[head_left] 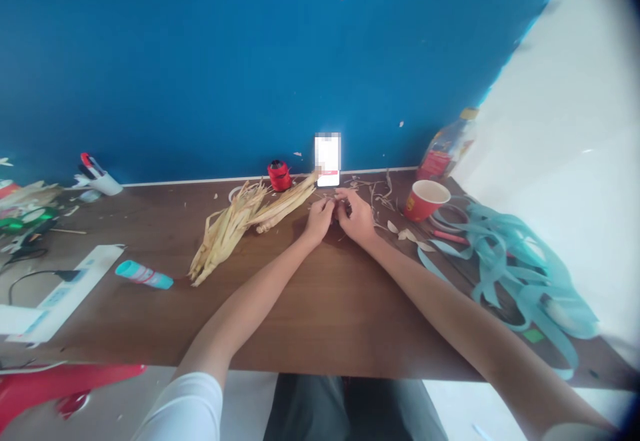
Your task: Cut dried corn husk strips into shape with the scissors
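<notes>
Both my arms reach out over a brown wooden table (310, 308) to its far middle. My left hand (320, 218) and my right hand (356, 216) meet there, fingers pinched together around something small and dark that I cannot make out. A pile of pale dried husk strips (240, 224) lies just left of my left hand. Thin dry scraps (373, 194) are scattered just behind my right hand. A phone (328, 159) leans upright against the blue wall right behind my hands, with a red spool of thread (279, 175) to its left.
A red paper cup (425, 200) and a plastic bottle (445, 148) stand at the right. Light blue strips (520, 261) sprawl over the table's right end. At the left lie a teal tube (144, 274), a white power strip (65, 291), and mixed clutter (30, 218).
</notes>
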Demonstrator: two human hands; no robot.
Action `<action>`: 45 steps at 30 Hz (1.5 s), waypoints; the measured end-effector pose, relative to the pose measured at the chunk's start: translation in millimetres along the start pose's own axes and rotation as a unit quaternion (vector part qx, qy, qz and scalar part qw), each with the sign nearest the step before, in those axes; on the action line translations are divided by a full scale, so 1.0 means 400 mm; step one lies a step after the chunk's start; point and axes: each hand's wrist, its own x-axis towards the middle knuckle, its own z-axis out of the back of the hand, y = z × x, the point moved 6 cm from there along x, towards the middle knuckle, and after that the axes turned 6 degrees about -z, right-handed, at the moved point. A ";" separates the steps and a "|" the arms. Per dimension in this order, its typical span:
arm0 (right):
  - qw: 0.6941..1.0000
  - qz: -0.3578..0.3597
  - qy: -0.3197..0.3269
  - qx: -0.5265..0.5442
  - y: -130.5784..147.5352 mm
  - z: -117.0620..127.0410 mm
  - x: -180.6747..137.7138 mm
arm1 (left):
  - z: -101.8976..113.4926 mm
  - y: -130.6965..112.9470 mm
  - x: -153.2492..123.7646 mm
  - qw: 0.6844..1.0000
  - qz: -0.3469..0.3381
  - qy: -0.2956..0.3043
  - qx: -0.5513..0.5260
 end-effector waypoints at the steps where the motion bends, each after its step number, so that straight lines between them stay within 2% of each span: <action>1: 1.000 -0.002 0.000 -0.002 0.000 0.000 0.000 | 0.000 0.003 0.000 1.000 0.004 0.000 -0.002; 10: 1.000 -0.003 -0.008 -0.003 -0.004 -0.002 0.002 | -0.006 0.004 -0.001 1.000 0.012 0.009 -0.012; 16: 1.000 -0.008 -0.013 -0.002 -0.004 0.002 0.004 | -0.004 -0.017 -0.005 0.998 -0.035 0.016 0.039; 21: 1.000 -0.004 -0.016 -0.006 -0.002 0.002 0.004 | -0.008 -0.021 -0.006 0.998 -0.042 0.017 0.043; 28: 1.000 -0.004 -0.009 -0.016 -0.006 -0.002 0.001 | -0.010 -0.005 -0.005 1.000 0.015 0.015 -0.002; 33: 1.000 -0.001 -0.006 -0.014 -0.001 -0.001 0.000 | -0.007 0.003 -0.002 1.000 0.020 0.013 -0.017; 39: 1.000 0.016 0.007 -0.018 0.007 -0.005 -0.002 | 0.006 0.003 -0.007 0.999 0.027 -0.023 0.008; 45: 1.000 0.014 0.012 -0.017 0.011 -0.002 0.005 | -0.001 -0.002 -0.004 0.999 0.016 -0.008 -0.032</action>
